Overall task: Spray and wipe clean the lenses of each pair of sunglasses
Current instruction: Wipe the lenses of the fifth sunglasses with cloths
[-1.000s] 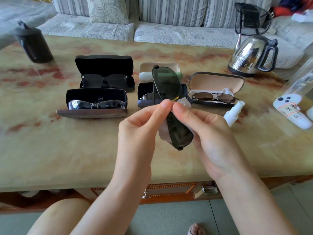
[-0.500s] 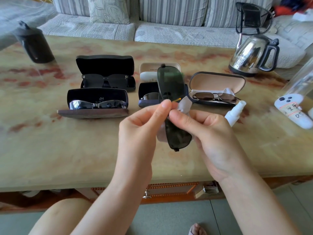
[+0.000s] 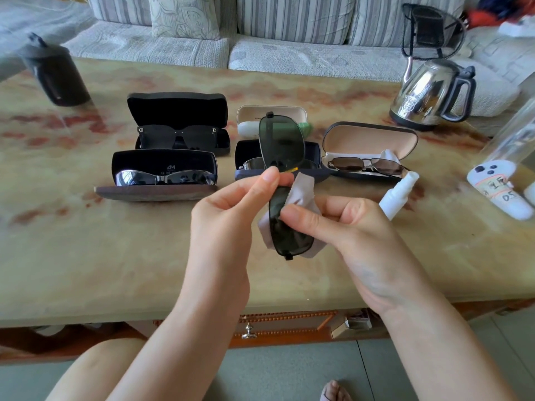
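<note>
A pair of dark green clip-on sunglass lenses [image 3: 282,143] stands on end above the table. My left hand [image 3: 231,215] pinches it at the bridge between thumb and forefinger. My right hand [image 3: 341,227] holds a grey cloth [image 3: 304,189] wrapped round the lower lens, thumb on the front of the lens. A white spray bottle [image 3: 398,192] lies on the table just right of my right hand. Several open cases hold other sunglasses: black ones [image 3: 178,137], mirrored ones [image 3: 165,178], brown-tinted ones [image 3: 364,164].
The marble table [image 3: 86,256] carries a steel kettle [image 3: 425,94] at the back right, a black flask [image 3: 55,76] at the back left and a white remote [image 3: 500,192] at the right edge. A striped sofa stands behind. My knee shows under the table's near edge.
The lenses have shifted and tilted slightly between my hands. My right thumb has slid down from the bridge onto the lower lens, with more of the cloth showing.
</note>
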A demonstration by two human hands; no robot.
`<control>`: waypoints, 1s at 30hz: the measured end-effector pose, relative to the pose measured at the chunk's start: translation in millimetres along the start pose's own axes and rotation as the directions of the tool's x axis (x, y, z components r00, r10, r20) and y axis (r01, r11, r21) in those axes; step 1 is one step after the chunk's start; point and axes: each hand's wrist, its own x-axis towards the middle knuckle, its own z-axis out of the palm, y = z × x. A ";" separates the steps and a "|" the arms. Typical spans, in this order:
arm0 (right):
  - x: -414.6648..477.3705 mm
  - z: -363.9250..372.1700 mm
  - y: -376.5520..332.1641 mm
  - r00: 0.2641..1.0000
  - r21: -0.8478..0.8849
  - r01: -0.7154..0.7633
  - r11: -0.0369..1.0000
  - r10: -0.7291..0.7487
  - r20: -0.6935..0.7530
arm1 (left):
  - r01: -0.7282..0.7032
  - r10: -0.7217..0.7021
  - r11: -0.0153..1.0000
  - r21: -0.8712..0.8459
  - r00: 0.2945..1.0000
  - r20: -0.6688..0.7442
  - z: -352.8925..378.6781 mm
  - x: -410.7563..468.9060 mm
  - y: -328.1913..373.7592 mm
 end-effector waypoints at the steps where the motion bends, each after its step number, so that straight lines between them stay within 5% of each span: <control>1: 0.1 -0.4 0.2 1.000 -0.005 -0.001 1.000 0.001 0.000 | -0.001 0.001 1.000 -0.002 1.000 0.000 -0.5 0.4 0.9; 11: 4.4 4.6 3.5 0.979 0.054 0.032 0.998 -0.021 -0.202 | -0.026 0.024 0.998 0.060 0.999 0.042 7.1 -6.8 -2.1; 19: 3.8 5.1 2.6 0.993 0.094 0.010 0.996 0.001 -0.117 | -0.006 0.006 1.000 0.018 1.000 0.029 1.6 -0.9 -1.1; 30: 1.2 5.5 -0.9 0.982 0.138 0.008 0.990 0.019 -0.190 | -0.021 0.021 1.000 -0.013 0.998 0.053 5.9 -5.9 -7.6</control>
